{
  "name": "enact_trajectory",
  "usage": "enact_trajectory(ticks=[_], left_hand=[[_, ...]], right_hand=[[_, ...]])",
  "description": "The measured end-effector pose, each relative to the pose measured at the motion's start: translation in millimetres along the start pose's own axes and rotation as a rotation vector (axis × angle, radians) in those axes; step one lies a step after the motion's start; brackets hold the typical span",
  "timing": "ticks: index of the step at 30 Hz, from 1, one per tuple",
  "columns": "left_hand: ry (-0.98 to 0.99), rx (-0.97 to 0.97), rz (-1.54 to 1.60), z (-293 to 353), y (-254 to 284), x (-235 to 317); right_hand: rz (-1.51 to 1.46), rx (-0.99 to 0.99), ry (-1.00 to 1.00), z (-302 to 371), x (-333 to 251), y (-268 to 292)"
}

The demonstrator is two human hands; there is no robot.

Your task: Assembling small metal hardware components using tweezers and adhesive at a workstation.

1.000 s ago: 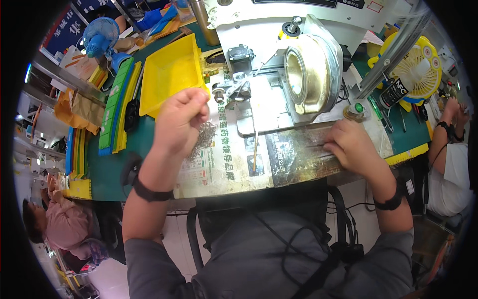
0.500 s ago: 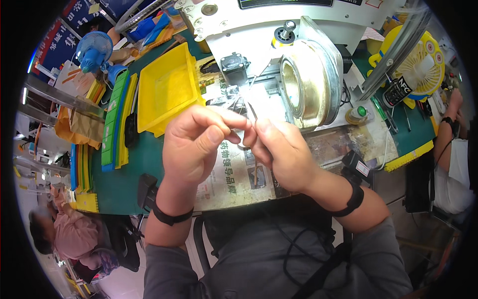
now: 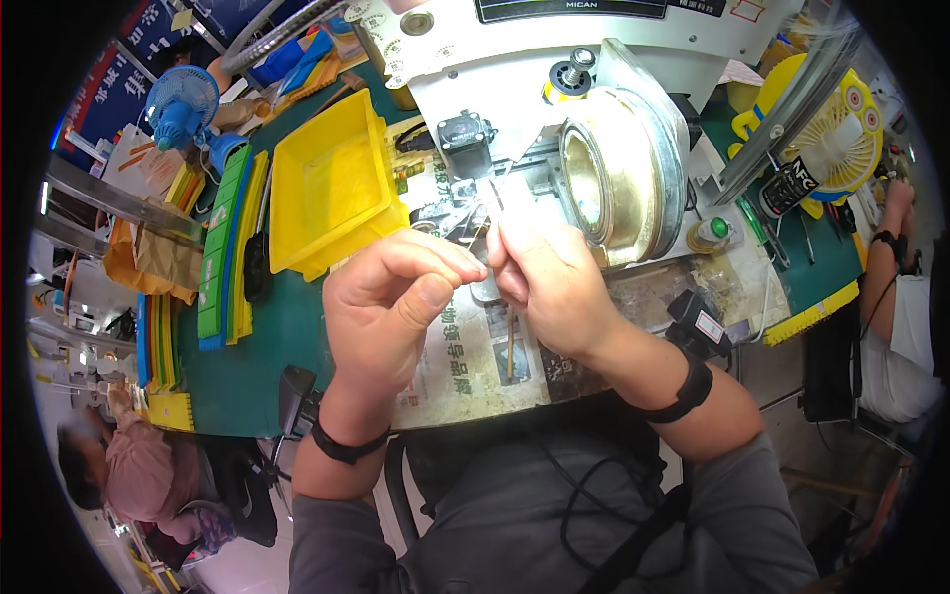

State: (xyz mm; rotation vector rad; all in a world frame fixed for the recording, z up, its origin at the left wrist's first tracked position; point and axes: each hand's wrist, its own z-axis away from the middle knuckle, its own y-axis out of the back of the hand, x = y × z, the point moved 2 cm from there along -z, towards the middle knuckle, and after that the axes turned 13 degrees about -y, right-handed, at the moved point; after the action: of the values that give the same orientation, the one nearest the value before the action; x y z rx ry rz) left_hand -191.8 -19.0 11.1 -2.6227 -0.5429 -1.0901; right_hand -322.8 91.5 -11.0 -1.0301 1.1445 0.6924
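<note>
Both hands are raised over the newspaper-covered bench in front of a white machine point(image 3: 554, 30). My left hand point(image 3: 381, 307) is curled, its bent fingers pressed together and its thumb underneath. At its fingertips, whatever is held is too small to make out. My right hand point(image 3: 564, 292) is closed in a pinch, slightly farther forward, near the machine's brightly lit work spot. A thin strand seems to show by its fingertips, but glare hides what it is. Just beyond the right hand stands a round metal drum point(image 3: 621, 178). A small black motor-like block point(image 3: 465, 144) sits to its left.
A yellow plastic bin point(image 3: 332, 178) stands left of the machine, beside green, blue and yellow strips point(image 3: 223, 252). On the right are a small green-capped bottle point(image 3: 710, 235), a dark can point(image 3: 789, 185) and a yellow fan point(image 3: 841, 124). A blue fan point(image 3: 183, 104) stands far left. Other people sit on both sides.
My right hand has moved slightly forward and up, toward the machine. The fingertips of my left hand have dropped a little, and a small gap now separates the hands.
</note>
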Motion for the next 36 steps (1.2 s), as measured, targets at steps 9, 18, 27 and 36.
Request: enact_trajectory(ticks=[9, 18, 27, 36], left_hand=[[-0.077, -0.191, 0.141, 0.0, -19.4, 31.6], [-0.150, -0.061, -1.273, -43.3, 108.5, 15.3], [-0.013, -0.130, -1.190, -24.1, 67.8, 10.7], [-0.045, -0.424, -0.976, 6.6, 36.4, -54.8]], right_hand=[[0.637, 0.080, 0.473, -2.9, -1.1, 4.5], [0.637, -0.130, 0.152, 66.5, -15.6, 47.7], [1.286, 0.010, 0.378, 84.4, -24.0, 56.6], [-0.095, 0.217, 0.104, -12.6, 8.5, -8.2]])
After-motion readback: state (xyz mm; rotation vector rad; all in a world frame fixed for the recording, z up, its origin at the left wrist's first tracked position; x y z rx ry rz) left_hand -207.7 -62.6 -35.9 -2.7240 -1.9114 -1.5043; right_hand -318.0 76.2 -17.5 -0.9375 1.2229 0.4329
